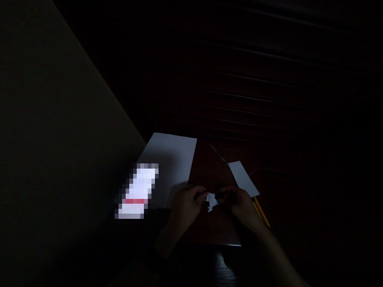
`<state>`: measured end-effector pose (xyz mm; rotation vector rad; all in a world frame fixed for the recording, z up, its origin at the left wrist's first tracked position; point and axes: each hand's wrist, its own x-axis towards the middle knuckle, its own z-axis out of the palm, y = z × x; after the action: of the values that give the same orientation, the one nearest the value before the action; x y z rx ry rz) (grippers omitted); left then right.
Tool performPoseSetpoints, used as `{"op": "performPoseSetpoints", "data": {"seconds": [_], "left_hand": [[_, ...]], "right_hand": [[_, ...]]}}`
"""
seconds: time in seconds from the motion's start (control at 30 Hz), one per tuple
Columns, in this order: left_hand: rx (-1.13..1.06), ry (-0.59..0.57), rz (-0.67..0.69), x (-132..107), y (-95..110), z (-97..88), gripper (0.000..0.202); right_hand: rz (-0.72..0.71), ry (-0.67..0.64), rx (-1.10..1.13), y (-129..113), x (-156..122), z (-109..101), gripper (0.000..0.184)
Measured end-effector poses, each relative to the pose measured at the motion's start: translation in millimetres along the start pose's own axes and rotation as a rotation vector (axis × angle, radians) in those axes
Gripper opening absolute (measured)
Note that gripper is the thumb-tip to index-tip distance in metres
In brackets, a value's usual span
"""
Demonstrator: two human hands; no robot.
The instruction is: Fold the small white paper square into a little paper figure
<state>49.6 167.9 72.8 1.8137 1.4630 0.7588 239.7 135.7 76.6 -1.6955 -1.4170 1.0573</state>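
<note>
Between my hands, over the dark table (209, 233), is a small piece of folded white paper (212, 201) with creases and pointed corners. My left hand (187, 201) pinches its left side with thumb and fingers. On the other side, my right hand (237, 201) has its fingers closed on the right edge of the paper. The scene is very dark, so the fingertips are hard to make out.
A large white sheet (170, 155) lies left of my hands, with a bright pixelated screen (139, 189) over its near-left part. At the right are a smaller white paper (243, 178), a yellow pencil-like stick (262, 213) and a thin, pen-like object (219, 154). A pale wall (60, 119) rises at left.
</note>
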Motion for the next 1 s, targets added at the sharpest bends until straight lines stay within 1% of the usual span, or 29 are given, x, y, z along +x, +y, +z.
{"op": "performPoseSetpoints", "data": {"seconds": [0.1,0.2,0.27,0.33,0.37,0.43,0.5,0.53,0.57,0.6,0.7,0.77,0.83,0.9,0.97,1.0], "left_hand": [[0.093,0.039,-0.035,-1,0,-2.9,0.023],[0.193,0.034,-0.055,-5,3,-3.3,0.03],[0.249,0.036,-0.034,-11,8,-0.2,0.031],[0.3,0.051,0.038,-17,16,5.1,0.031],[0.327,0.069,0.066,-19,19,7.9,0.029],[0.363,0.061,0.12,-22,23,12.3,0.025],[0.366,0.021,0.163,-22,24,13.9,0.019],[0.36,-0.004,0.186,-20,23,13.4,0.018],[0.35,-0.029,0.206,-18,21,12.4,0.017],[0.34,-0.052,0.223,-16,19,11.1,0.016],[0.309,-0.091,0.25,-11,13,7.2,0.015],[0.288,-0.1,0.248,-9,11,5.9,0.015],[0.263,-0.083,0.228,-9,10,5.3,0.017],[0.214,-0.045,0.195,-9,10,4.2,0.02],[0.118,0.008,0.148,-8,11,1.5,0.021],[0.046,0.036,0.112,-6,11,-0.8,0.023]], "right_hand": [[-0.014,0.119,-0.004,1,4,-3,0.019],[-0.034,0.161,-0.044,-3,4,-3,0.015],[-0.059,0.179,-0.076,-7,4,-3,0.016],[-0.088,0.23,-0.115,-11,8,-3,0.02],[-0.099,0.258,-0.145,-13,12,-3,0.022],[-0.123,0.305,-0.249,-17,29,-6,0.025],[-0.127,0.324,-0.424,-22,53,-9,0.026],[-0.092,0.34,-0.537,-25,68,-10,0.028],[-0.041,0.34,-0.653,-28,82,-11,0.03],[0.031,0.299,-0.754,-31,96,-11,0.033],[0.062,0.242,-0.797,-38,130,-6,0.037],[0.05,0.214,-0.801,-42,145,0,0.036],[0.035,0.186,-0.792,-47,153,4,0.03],[0.01,0.161,-0.765,-55,154,6,0.024],[-0.034,0.143,-0.718,-66,147,6,0.025],[-0.063,0.137,-0.685,-71,139,5,0.028]]}}
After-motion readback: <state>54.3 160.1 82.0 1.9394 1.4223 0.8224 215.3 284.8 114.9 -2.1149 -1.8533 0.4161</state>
